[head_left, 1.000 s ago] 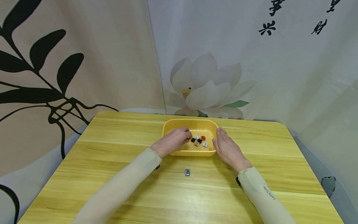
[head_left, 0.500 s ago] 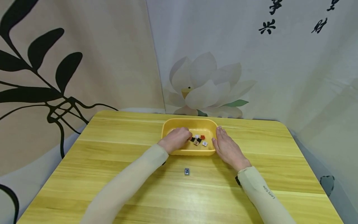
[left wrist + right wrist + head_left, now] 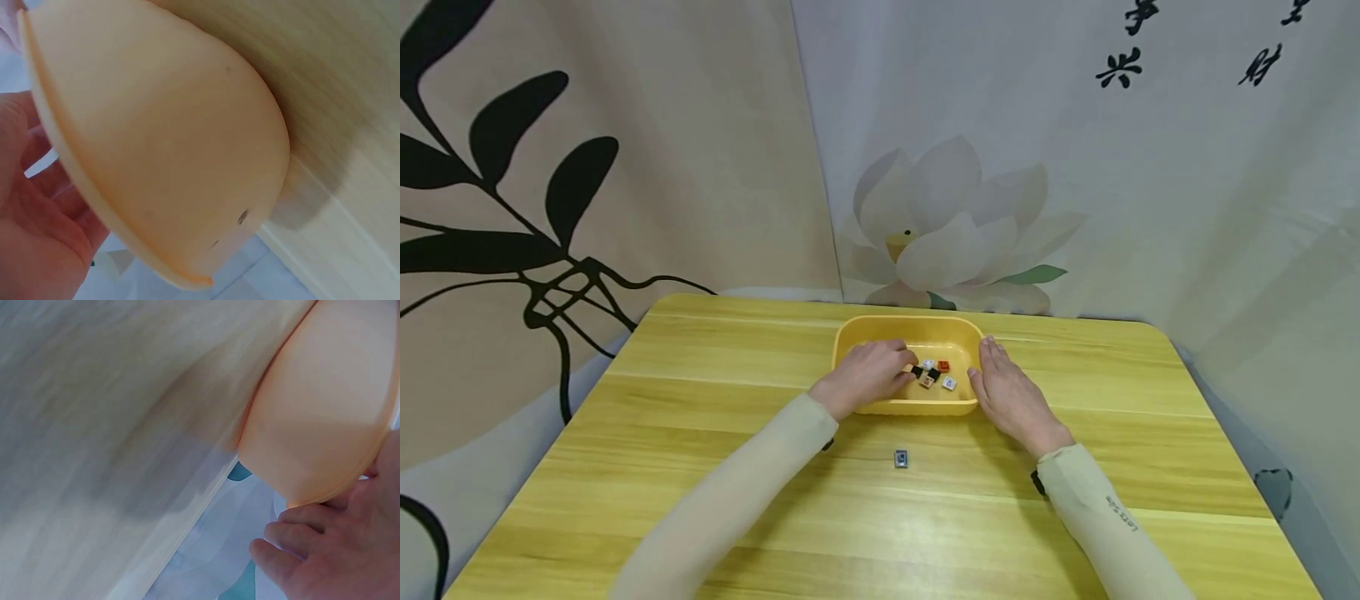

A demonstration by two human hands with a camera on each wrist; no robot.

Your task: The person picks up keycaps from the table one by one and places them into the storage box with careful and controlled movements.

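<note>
A yellow plastic tray (image 3: 913, 408) holds several small square tiles, among them a red one (image 3: 943, 367), a white one (image 3: 950, 384), a tan one (image 3: 927, 382) and black ones (image 3: 934, 374). My left hand (image 3: 868, 375) reaches over the tray's left side, fingers bent, with the fingertips right at a black tile (image 3: 917, 372). In the left wrist view the tray's wall hides those fingertips. My right hand (image 3: 1013, 400) lies along the tray's right end, fingers straight against the rim; the right wrist view shows the same fingers (image 3: 300, 540) beside the tray wall (image 3: 319, 419).
A single blue-grey tile (image 3: 901, 459) lies on the wooden table (image 3: 820, 517) in front of the tray. Behind the table's far edge hangs a printed curtain (image 3: 722, 150). Dark scuffs (image 3: 242, 217) mark the tray's outer wall.
The left hand shifts slightly at the tiles, its fingertips now a little farther right and more spread by the black tile. The right hand stays at the rim.
</note>
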